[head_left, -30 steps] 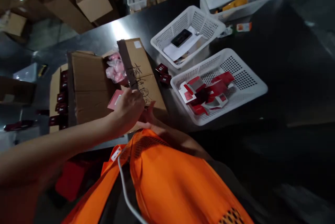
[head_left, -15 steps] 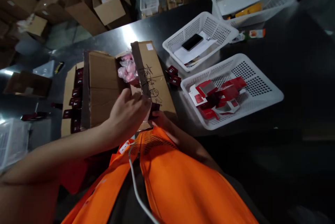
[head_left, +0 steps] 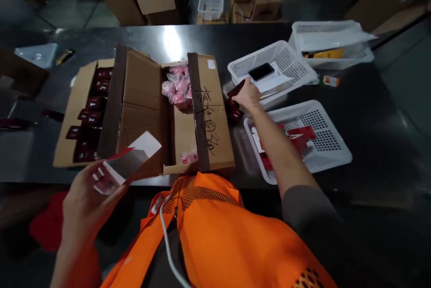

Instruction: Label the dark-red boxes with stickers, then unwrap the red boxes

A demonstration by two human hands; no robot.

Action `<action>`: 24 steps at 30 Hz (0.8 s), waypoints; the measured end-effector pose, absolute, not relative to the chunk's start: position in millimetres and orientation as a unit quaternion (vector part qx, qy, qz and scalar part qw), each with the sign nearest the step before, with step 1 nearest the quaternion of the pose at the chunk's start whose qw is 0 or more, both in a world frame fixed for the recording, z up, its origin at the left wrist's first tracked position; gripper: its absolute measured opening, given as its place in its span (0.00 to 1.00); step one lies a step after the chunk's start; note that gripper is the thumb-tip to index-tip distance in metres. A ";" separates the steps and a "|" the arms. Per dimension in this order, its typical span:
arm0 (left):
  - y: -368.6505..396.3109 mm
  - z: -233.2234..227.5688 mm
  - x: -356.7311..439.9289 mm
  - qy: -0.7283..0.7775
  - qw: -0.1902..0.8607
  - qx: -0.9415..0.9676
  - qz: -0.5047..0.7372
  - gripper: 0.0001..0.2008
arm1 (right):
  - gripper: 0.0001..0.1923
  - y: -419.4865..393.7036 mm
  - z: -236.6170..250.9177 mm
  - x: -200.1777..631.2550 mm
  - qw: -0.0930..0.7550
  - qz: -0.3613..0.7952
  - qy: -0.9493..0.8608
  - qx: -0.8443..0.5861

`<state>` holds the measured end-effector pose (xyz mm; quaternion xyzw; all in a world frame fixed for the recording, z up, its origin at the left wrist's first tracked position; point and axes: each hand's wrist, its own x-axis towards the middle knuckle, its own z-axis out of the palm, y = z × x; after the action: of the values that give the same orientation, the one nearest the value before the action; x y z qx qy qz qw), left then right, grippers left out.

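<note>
In the head view my left hand (head_left: 85, 198) is closed around a small folding carton (head_left: 129, 160), white and silvery with a red edge, in front of the open cardboard box. My right hand (head_left: 248, 95) reaches between that box and the white baskets. Its fingers grip a dark red small box (head_left: 236, 89), partly hidden by the hand, above other dark red small boxes (head_left: 235, 115). Pink items in clear plastic bags (head_left: 178, 86) lie inside the open cardboard box (head_left: 141, 99).
Rows of dark red boxes (head_left: 90, 118) fill a cardboard box (head_left: 65, 135) on the left. One white basket (head_left: 332, 144) holds red and white cartons; another (head_left: 242, 64) holds a phone (head_left: 261, 72) and papers. A third basket (head_left: 365, 56) stands behind on the dark table (head_left: 367, 112).
My hands have parted. The left moved left and down and now shows the folding carton; the right moved up and right to the dark red boxes. The view has also shifted.
</note>
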<state>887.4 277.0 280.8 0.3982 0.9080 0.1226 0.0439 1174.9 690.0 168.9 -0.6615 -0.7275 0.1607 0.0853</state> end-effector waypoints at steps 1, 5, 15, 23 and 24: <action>274.3 272.6 886.8 0.912 0.057 0.383 0.134 0.28 | 0.45 699.1 165.4 1168.8 0.050 0.155 -0.732 -0.661; 291.1 247.5 893.6 0.878 0.084 0.385 0.273 0.31 | 0.52 710.0 155.7 1155.7 -0.022 0.163 -0.728 -0.666; 412.7 195.1 961.0 0.568 0.286 0.613 0.469 0.33 | 0.58 534.2 206.9 1206.6 0.265 0.523 -0.759 -0.282; 428.5 185.3 992.0 0.532 0.260 0.719 0.364 0.49 | 0.38 521.6 204.8 1333.2 0.433 0.133 -0.612 -0.649; 425.5 182.8 987.7 0.552 0.271 0.704 0.355 0.48 | 0.39 533.3 201.3 1359.2 0.409 0.054 -0.545 -0.730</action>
<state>987.7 425.5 182.8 0.7043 0.5516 0.3550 0.2713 1359.2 533.3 201.3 -0.7302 -0.5450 0.0536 0.4086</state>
